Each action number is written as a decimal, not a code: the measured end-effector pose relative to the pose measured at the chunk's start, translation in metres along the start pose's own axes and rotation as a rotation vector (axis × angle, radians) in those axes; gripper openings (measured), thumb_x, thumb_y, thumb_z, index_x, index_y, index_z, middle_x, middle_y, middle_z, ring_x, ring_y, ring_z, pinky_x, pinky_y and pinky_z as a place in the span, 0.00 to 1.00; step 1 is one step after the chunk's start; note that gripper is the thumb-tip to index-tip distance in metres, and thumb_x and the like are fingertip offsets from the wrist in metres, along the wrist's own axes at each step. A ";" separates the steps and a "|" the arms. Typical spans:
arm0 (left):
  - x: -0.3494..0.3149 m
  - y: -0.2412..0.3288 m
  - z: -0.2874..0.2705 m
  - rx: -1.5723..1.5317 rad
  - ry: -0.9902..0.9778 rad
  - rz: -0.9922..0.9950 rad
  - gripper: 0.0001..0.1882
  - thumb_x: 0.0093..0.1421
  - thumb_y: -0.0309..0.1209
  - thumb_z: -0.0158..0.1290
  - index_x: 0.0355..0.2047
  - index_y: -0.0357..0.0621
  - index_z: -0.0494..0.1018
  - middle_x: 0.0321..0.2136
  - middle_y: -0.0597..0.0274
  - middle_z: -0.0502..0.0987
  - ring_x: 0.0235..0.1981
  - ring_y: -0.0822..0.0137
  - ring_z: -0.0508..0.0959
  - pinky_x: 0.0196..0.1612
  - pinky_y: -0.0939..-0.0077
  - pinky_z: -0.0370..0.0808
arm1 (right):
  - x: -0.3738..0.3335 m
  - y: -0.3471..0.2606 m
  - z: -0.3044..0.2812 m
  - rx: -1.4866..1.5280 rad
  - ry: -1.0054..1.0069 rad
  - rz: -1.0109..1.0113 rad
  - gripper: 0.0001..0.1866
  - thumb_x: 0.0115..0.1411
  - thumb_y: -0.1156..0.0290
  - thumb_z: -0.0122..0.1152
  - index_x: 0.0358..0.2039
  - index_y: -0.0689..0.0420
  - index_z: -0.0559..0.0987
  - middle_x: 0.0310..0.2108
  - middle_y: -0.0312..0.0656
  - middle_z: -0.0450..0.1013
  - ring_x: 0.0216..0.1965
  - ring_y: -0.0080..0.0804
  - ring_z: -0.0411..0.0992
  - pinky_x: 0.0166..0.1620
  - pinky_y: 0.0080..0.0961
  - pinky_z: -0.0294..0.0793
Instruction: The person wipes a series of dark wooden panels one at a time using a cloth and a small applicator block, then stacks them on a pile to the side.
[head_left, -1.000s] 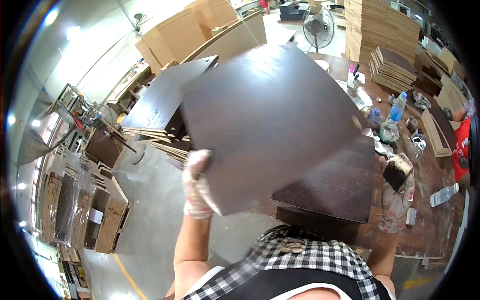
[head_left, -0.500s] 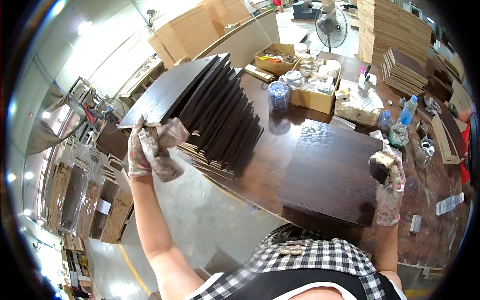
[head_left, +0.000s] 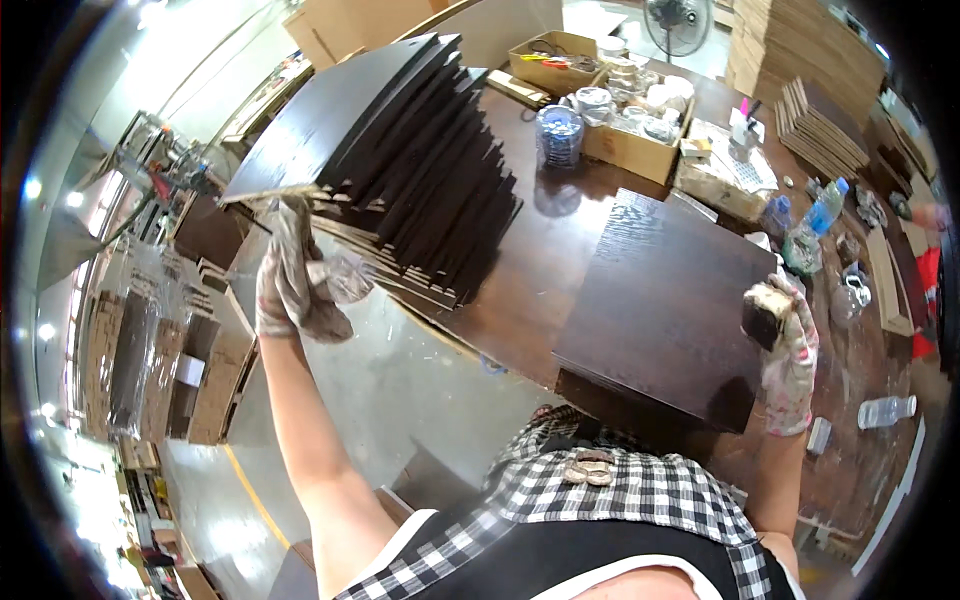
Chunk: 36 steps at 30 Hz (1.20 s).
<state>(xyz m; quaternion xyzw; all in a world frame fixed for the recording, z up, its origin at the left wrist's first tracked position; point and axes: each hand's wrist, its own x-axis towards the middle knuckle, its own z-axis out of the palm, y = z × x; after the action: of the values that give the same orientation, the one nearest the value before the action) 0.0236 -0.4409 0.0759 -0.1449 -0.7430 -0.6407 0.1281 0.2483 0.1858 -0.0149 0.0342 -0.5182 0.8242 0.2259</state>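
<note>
left hand (head_left: 273, 300) clutches rag (head_left: 308, 280), right hand (head_left: 794, 355) grips pad (head_left: 763, 318) — bottles (head_left: 827, 207), cardboard boxes (head_left: 622, 151) beyond

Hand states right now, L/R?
Left hand: closed, holding a grey-brown rag; whether it also touches the top panel cannot be told.
Right hand: closed, holding a dark-stained, sponge-like block.

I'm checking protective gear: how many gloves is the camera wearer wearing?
2: one on the left hand, which holds a grey-brown cloth, and one on the right hand, which holds a dark-stained pad. Any worn underneath would be hidden.
</note>
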 end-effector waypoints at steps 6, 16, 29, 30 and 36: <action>-0.044 0.020 0.044 -0.003 0.031 -0.193 0.25 0.57 0.44 0.62 0.46 0.37 0.75 0.34 0.64 0.79 0.34 0.65 0.78 0.37 0.66 0.75 | 0.013 -0.019 0.042 -0.455 0.057 0.152 0.22 0.64 0.76 0.60 0.59 0.62 0.74 0.48 0.41 0.78 0.43 0.22 0.77 0.43 0.15 0.76; -0.133 -0.105 0.104 -0.209 0.107 -0.690 0.20 0.69 0.41 0.54 0.42 0.31 0.80 0.36 0.54 0.83 0.35 0.63 0.82 0.40 0.68 0.81 | 0.004 -0.001 0.052 -1.251 -0.185 -0.297 0.25 0.51 0.76 0.70 0.52 0.59 0.78 0.54 0.49 0.74 0.56 0.47 0.71 0.60 0.40 0.70; -0.082 -0.269 0.001 -0.313 0.199 -0.654 0.20 0.70 0.40 0.50 0.54 0.37 0.75 0.47 0.57 0.80 0.45 0.62 0.79 0.51 0.66 0.77 | -0.034 0.081 0.234 -0.320 -0.728 0.399 0.26 0.67 0.66 0.57 0.63 0.61 0.69 0.57 0.47 0.72 0.59 0.43 0.71 0.63 0.36 0.69; -0.075 -0.289 -0.002 -0.354 0.177 -0.618 0.21 0.71 0.41 0.49 0.54 0.37 0.74 0.48 0.57 0.79 0.46 0.62 0.79 0.52 0.65 0.76 | -0.044 0.128 0.240 -0.052 -0.490 0.587 0.25 0.70 0.66 0.53 0.65 0.60 0.68 0.58 0.45 0.72 0.59 0.40 0.70 0.64 0.36 0.68; -0.042 -0.291 0.015 -0.563 0.034 -0.636 0.28 0.72 0.48 0.47 0.59 0.37 0.71 0.55 0.53 0.76 0.54 0.58 0.75 0.56 0.62 0.75 | 0.003 0.338 0.268 -0.299 0.212 0.495 0.26 0.77 0.63 0.43 0.71 0.57 0.59 0.68 0.45 0.62 0.68 0.39 0.60 0.70 0.33 0.59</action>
<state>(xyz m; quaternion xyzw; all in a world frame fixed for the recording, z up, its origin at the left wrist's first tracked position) -0.0478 -0.4679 -0.2084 0.0728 -0.5447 -0.8284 -0.1084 0.0603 -0.1679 -0.1743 -0.2128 -0.6000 0.7677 0.0736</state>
